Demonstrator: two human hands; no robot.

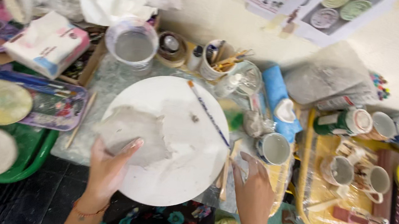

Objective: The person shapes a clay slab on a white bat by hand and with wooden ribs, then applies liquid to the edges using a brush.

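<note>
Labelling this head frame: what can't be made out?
- Left hand on the clay slab: the slab's near edge is hidden under the palm.
- Right hand: motion blur hides whether its fingertips pinch the wooden stick.
- Mugs at right: their patterns are too small to tell.

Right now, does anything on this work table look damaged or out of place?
The grey clay slab under the left hand has a ragged, torn edge and overhangs the white round board. A paintbrush lies loose across that board.
</note>
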